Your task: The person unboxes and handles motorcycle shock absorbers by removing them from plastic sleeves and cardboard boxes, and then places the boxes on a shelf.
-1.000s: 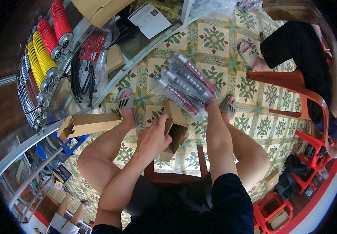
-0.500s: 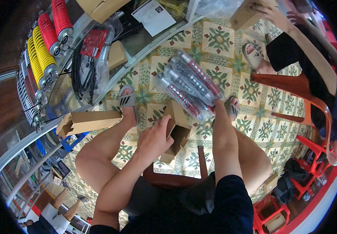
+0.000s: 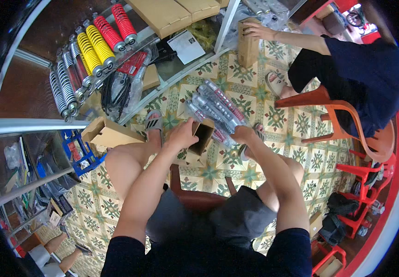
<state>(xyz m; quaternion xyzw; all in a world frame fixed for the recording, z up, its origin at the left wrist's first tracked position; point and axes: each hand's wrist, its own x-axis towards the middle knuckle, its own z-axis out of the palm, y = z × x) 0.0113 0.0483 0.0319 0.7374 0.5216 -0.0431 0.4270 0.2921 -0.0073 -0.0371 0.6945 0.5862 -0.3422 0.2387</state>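
My left hand (image 3: pixel 183 135) grips a long cardboard box (image 3: pixel 207 123) by its side, fingers curled round it. The box's open end faces me, and its inside looks dark. Beyond and to the right of the box, several shock absorbers (image 3: pixel 217 102) in clear plastic wrap lie side by side on the floor, with red and silver coils showing. My right hand (image 3: pixel 244 134) is closed round the near end of the rightmost wrapped one; its fingertips are partly hidden.
An open cardboard box (image 3: pixel 116 134) lies beside my left leg. A display case at left holds a row of coloured shock absorbers (image 3: pixel 98 44). At right, a person's hand (image 3: pixel 259 31) rests on an upright box (image 3: pixel 248 50) near a brown chair (image 3: pixel 335 108). Red stools (image 3: pixel 354 173) stand behind.
The view has shifted. My right hand has come nearer the box in my left hand. The other person's box now stands upright by the case.
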